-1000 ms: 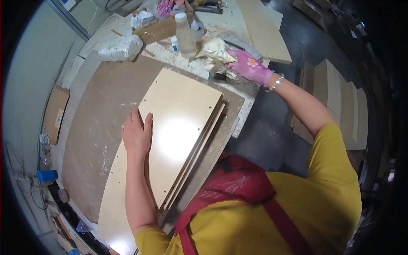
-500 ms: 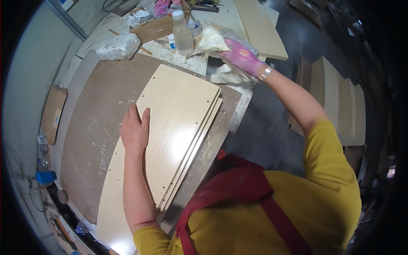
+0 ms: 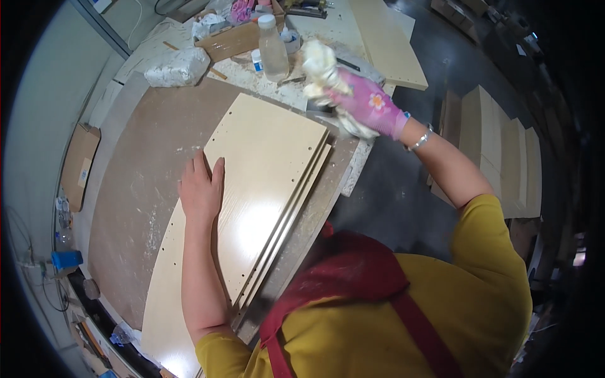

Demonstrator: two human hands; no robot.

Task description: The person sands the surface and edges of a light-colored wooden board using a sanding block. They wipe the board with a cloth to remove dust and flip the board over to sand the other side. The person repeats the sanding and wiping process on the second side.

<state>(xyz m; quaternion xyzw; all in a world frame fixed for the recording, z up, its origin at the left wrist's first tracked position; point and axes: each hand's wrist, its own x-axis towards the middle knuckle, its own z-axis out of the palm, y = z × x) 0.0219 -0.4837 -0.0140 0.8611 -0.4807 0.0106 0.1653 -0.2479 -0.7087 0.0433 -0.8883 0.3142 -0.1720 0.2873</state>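
My left hand [image 3: 201, 189], bare, lies flat with its fingers stretched out on the left edge of a pale wooden panel [image 3: 268, 151]. This panel tops a small stack and has small drilled holes along its edges. My right hand [image 3: 372, 104], in a pink glove with a flower print, is closed round a crumpled white cloth [image 3: 320, 66]. It holds the cloth above the far right corner of the brown worktop [image 3: 126, 170], beyond the stack. Part of the cloth hangs below the glove.
A clear bottle [image 3: 273, 53] with a white cap stands near a cardboard box [image 3: 230, 41] at the back. A wrapped white bundle [image 3: 178, 68] lies left of them. Long boards [image 3: 391, 44] rest at the far right, and more panels [image 3: 498, 151] are stacked beyond the worktop's right side.
My right hand has drawn slightly back toward me and right, lifting the cloth off the spot where part of it lay. My left hand has stayed on the panel.
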